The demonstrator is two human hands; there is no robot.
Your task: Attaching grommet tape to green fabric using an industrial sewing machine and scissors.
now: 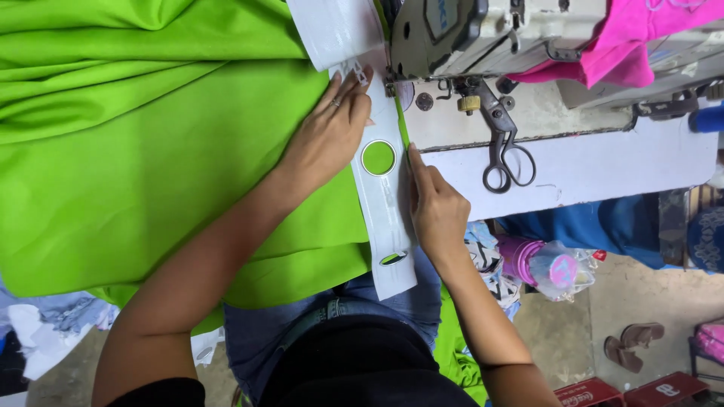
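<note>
So the person is sitting at a grey-white industrial sewing machine [483, 30] with a big sheet of bright lime-green fabric [151, 151] spread across the table and spilling over the lap. Along the right edge of that fabric runs a long white plastic strip with round cut-out holes [381, 203], and the green shows through the holes. The strip runs from just under the needle area down toward the person's jeans.

The left hand [328, 136] lies flat, palm down, fingers spread and pointing toward the machine. It presses on the green fabric with the fingertips reaching onto the white strip, so it's not gripping anything, just pinning things down. There's a ring on one finger.

The right hand [436, 207] is on the other side of the strip, loosely curled, with the index finger stretched out along the strip's right edge, touching it beside the upper hole. It's pressing there, not grasping.

A pair of metal scissors [507, 147] lies on the white table top [603, 166] right of the hands, well clear of them. Some bright pink cloth [626, 38] is draped over the machine's right end. Brown sandals [632, 341] sit on the floor.
</note>
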